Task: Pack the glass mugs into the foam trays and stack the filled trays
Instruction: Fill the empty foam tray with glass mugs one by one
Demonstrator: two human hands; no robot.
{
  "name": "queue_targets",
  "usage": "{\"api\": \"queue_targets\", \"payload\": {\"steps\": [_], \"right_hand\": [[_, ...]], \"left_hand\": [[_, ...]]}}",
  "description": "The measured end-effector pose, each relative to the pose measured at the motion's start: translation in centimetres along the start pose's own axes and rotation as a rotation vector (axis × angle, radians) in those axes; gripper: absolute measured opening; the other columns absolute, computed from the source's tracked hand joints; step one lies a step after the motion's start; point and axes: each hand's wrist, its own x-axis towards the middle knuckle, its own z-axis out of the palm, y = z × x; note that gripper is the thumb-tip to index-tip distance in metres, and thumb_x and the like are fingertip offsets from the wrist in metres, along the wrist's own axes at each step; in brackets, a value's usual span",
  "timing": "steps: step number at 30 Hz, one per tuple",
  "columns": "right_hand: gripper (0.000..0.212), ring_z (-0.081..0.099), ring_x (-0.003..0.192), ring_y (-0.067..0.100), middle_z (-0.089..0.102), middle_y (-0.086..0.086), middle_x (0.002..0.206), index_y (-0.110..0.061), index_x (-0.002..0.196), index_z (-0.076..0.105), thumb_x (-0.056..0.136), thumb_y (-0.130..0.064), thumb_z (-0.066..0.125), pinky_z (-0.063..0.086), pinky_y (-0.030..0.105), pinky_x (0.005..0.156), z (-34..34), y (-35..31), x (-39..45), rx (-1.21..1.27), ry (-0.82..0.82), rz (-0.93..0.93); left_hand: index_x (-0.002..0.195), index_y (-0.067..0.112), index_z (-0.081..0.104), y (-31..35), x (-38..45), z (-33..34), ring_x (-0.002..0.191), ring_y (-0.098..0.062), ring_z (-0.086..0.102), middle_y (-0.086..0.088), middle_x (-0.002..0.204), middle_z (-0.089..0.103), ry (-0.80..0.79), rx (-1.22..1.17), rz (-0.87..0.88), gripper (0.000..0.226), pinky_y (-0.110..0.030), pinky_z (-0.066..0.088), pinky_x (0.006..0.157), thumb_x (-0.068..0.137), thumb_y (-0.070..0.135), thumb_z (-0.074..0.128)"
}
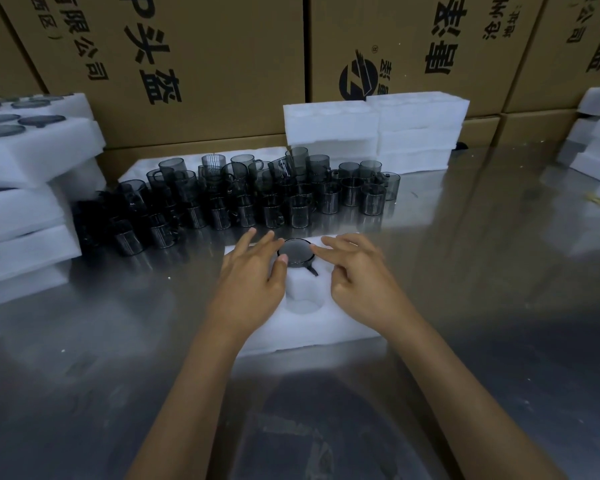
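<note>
From the head view, a white foam tray (312,327) lies on the steel tabletop (482,271), with one dark glass mug (296,251) seated in its far middle pocket. The left hand (253,271) and right hand (357,275) rest on the tray either side, fingers loosely spread, fingertips touching the mug's rim. Beyond it stand the unpacked mugs (257,192), with filled trays (25,188) stacked at the left.

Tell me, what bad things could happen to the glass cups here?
The mug in the foam tray may not be seated fully; both hands are at its rim, and pushing unevenly might tilt or jam it. The loose mugs stand crowded and piled just behind the tray, so reaching in carelessly could knock some together or over.
</note>
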Motion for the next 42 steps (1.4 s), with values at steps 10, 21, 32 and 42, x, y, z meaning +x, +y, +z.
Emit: {"api": "queue_targets", "payload": {"steps": [10, 21, 32, 42], "right_hand": [[0.057, 0.016, 0.148, 0.015, 0.037, -0.002, 0.158, -0.023, 0.143, 0.054, 0.09, -0.006, 0.041, 0.017, 0.031, 0.109, 0.0, -0.2, -0.1, -0.202, -0.043, -0.035], [0.057, 0.018, 0.148, 0.013, 0.039, -0.006, 0.157, -0.029, 0.14, 0.056, 0.09, -0.007, 0.041, 0.014, 0.033, 0.112, 0.0, -0.2, 0.3, -0.143, -0.062, 0.045], [0.036, 0.041, 0.134, 0.008, 0.06, -0.012, 0.135, -0.031, 0.111, 0.076, 0.093, -0.01, 0.053, 0.016, 0.021, 0.112, -1.1, 0.1, 2.1, 0.161, -0.068, 0.171], [0.035, 0.056, 0.123, 0.024, 0.064, 0.002, 0.127, -0.02, 0.125, 0.065, 0.09, -0.021, 0.061, 0.04, 0.041, 0.11, -1.2, 4.9, 15.8, 0.141, 0.008, 0.422]], "left_hand": [[0.145, 0.017, 0.048, 0.1, 0.1, 0.2, 0.15, -0.014, 0.017, 0.003, 0.157, 0.037, -0.037, 0.085, 0.01, 0.044, -0.03, 0.011, 0.116, 0.103, 0.028, 0.042], [0.139, 0.023, 0.056, 0.6, 0.3, -0.3, 0.142, -0.009, 0.036, 0.008, 0.148, 0.05, 0.007, 0.055, -0.065, 0.04, -0.031, 0.029, 0.114, 0.101, 0.028, 0.045], [0.068, 0.021, 0.068, 0.9, 3.8, -1.0, 0.074, -0.015, 0.063, 0.011, 0.065, 0.065, 0.085, -0.077, -0.241, 0.023, -0.036, 0.053, 0.075, 0.086, 0.034, 0.061], [0.077, 0.026, 0.045, -0.3, 5.2, 1.0, 0.095, -0.018, 0.042, 0.011, 0.086, 0.055, 0.039, 0.034, -0.127, 0.02, -0.036, 0.032, 0.082, 0.09, 0.04, 0.052]]}}
